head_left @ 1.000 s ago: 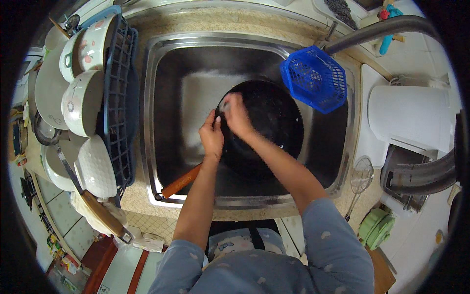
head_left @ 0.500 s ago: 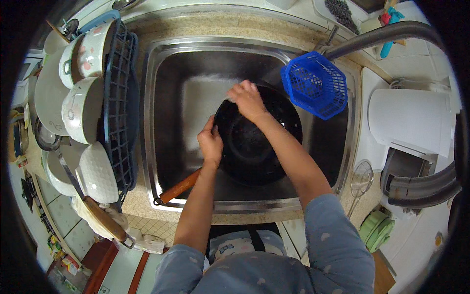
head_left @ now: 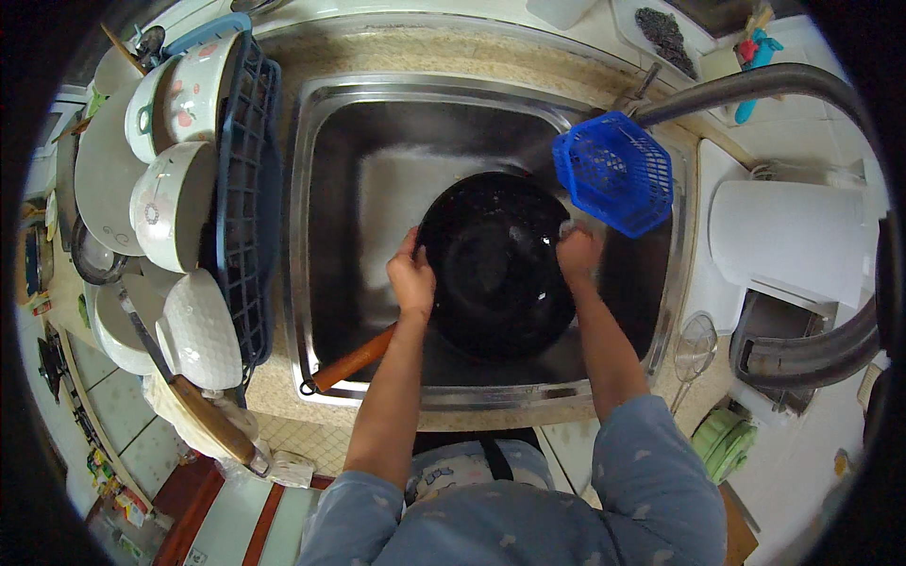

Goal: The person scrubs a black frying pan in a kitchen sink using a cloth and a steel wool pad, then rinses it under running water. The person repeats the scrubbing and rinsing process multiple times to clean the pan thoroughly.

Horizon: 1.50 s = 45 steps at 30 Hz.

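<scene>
A round black wok (head_left: 491,259) lies in the steel sink (head_left: 311,179), its orange-brown wooden handle (head_left: 351,360) pointing to the front left corner. My left hand (head_left: 411,278) grips the wok's left rim. My right hand (head_left: 578,253) presses on the right rim, closed on something pale and small that I cannot make out, likely a scrubbing pad. Both forearms come in from below in rolled blue sleeves.
A blue plastic basket (head_left: 615,172) hangs on the sink's right edge under the grey tap (head_left: 746,87). A dark dish rack (head_left: 241,198) with white bowls (head_left: 175,203) and plates stands at the left. A white appliance (head_left: 793,241) and a mesh strainer (head_left: 694,347) sit at the right.
My right hand has swept from the wok's upper left rim across the top to the right rim. The left hand shifted slightly right and lower on the left rim.
</scene>
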Motion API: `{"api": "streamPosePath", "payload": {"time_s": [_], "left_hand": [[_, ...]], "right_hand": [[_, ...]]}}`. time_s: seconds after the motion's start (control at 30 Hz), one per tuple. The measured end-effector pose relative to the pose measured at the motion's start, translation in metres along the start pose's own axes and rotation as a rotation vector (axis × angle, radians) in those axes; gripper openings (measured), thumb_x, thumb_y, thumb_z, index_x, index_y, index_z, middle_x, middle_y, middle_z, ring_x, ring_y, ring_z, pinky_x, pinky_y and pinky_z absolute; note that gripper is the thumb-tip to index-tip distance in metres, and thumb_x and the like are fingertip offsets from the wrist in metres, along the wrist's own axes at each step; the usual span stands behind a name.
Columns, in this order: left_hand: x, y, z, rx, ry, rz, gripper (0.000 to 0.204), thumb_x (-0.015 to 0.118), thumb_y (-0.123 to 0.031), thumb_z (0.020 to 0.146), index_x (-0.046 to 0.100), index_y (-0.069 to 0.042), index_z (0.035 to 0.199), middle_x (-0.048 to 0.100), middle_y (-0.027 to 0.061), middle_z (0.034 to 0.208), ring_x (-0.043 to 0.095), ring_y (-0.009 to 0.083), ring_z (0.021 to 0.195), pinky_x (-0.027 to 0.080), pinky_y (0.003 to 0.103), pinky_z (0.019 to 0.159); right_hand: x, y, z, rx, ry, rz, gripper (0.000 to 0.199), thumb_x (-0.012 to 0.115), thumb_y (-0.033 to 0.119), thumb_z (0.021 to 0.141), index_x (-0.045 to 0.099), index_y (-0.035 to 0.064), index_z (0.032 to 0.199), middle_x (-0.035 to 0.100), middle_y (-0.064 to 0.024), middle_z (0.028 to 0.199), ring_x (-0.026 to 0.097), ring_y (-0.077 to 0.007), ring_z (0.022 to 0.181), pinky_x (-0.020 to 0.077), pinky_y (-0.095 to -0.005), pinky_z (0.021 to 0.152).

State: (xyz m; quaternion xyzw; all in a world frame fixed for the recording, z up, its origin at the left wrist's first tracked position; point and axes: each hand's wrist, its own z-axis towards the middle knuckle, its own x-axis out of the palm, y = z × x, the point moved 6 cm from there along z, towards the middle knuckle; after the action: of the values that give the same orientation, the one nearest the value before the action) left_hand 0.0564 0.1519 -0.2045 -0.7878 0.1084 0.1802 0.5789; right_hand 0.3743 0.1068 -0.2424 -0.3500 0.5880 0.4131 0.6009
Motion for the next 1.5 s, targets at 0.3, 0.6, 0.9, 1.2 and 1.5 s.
{"api": "streamPosePath", "payload": {"time_s": [0.3,0.6,0.9,1.2,1.5], "left_hand": [[0.006,-0.002,0.004,0.084,-0.002,0.024,0.031,0.050,0.004,0.079,0.056,0.003,0.109,0.060,0.0215,0.101,0.059,0.0296,0.095,0.044,0.031,0.083],[0.010,0.002,0.001,0.036,0.016,-0.046,0.029,0.053,-0.001,0.083,0.055,0.004,0.111,0.061,0.0176,0.103,0.057,0.0197,0.096,0.042,0.029,0.084],[0.007,0.009,0.003,-0.191,0.045,-0.292,0.053,0.035,-0.040,0.093,0.055,0.006,0.109,0.060,0.0167,0.106,0.054,0.0214,0.102,0.036,0.029,0.091],[0.016,0.034,0.008,-0.341,0.148,-0.765,0.075,0.016,-0.057,0.089,0.055,0.003,0.113,0.054,0.0143,0.115,0.047,0.0231,0.109,0.029,0.033,0.099],[0.017,0.017,-0.001,-0.413,0.160,-0.940,0.074,0.020,-0.056,0.088,0.050,0.005,0.115,0.054,0.0112,0.113,0.045,0.0226,0.109,0.024,0.031,0.100]], "right_hand": [[-0.026,-0.045,-0.083,0.302,0.609,-0.087,0.019,0.053,0.018,0.075,0.060,0.0046,0.086,0.060,-0.0142,0.085,0.057,-0.0340,0.085,0.0474,-0.0417,0.069],[0.019,0.005,-0.039,-0.062,0.158,0.084,0.022,0.049,0.008,0.081,0.050,0.0008,0.102,0.048,-0.0204,0.105,0.051,-0.0363,0.091,0.0436,-0.0420,0.078],[0.072,0.104,-0.001,0.361,-0.164,0.842,0.030,0.066,0.003,0.067,0.050,0.0049,0.092,0.045,-0.0124,0.100,0.046,-0.0275,0.093,0.0403,-0.0359,0.080],[0.024,0.204,-0.087,-0.154,0.518,1.305,0.036,0.056,-0.002,0.074,0.048,0.0028,0.109,0.053,-0.0141,0.106,0.050,-0.0256,0.101,0.0395,-0.0311,0.085],[-0.006,0.215,-0.043,0.013,0.280,1.372,0.023,0.059,0.002,0.073,0.050,0.0033,0.095,0.052,-0.0073,0.092,0.052,-0.0186,0.087,0.0415,-0.0288,0.078]]}}
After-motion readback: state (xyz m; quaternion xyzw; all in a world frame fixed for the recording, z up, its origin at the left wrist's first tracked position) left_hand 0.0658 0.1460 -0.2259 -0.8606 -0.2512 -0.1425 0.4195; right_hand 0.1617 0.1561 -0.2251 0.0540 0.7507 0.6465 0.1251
